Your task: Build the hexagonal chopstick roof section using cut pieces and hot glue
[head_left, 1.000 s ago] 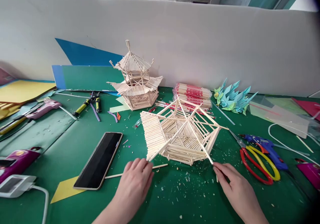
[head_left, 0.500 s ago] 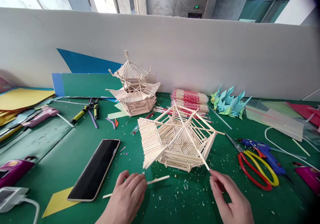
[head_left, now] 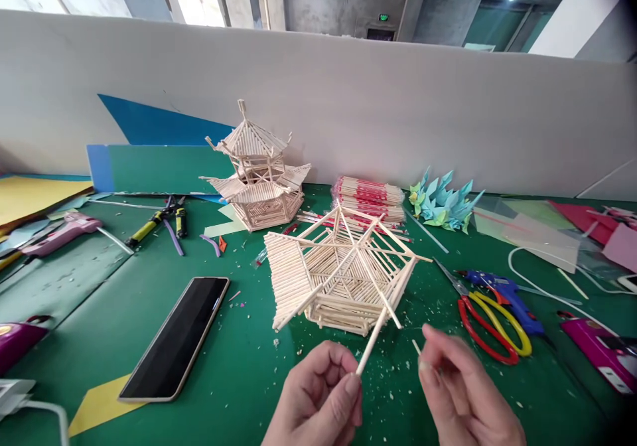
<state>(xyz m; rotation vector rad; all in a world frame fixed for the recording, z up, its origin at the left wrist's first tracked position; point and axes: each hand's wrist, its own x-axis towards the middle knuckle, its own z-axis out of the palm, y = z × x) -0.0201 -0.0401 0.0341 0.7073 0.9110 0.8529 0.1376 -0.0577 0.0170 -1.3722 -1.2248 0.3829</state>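
My left hand (head_left: 321,393) is closed, pinching a thin wooden stick (head_left: 371,344) between thumb and fingers. That stick slants up and away, its far end overlapping the near side of a partly built stick model (head_left: 343,273) in this view; whether they touch I cannot tell. The model has a six-sided base of layered sticks, open roof ribs and one slatted roof panel (head_left: 287,277) on the left. To the right, my right hand (head_left: 465,386) is closed in a pinch, with the tip of a light wooden stick (head_left: 417,346) showing at its fingertips; the rest of that piece is hidden.
Behind stands a two-tiered stick pagoda (head_left: 256,174), with bundled sticks (head_left: 368,197) and a blue paper ornament (head_left: 445,204) beside it. Scissors (head_left: 490,326) and a blue glue gun (head_left: 507,293) lie right. A phone (head_left: 176,340) and pliers (head_left: 154,225) lie left.
My left hand has lifted a stick from the table and moved right, towards the model's near side. My right hand has let go of the roof rib's end and drawn slightly back.
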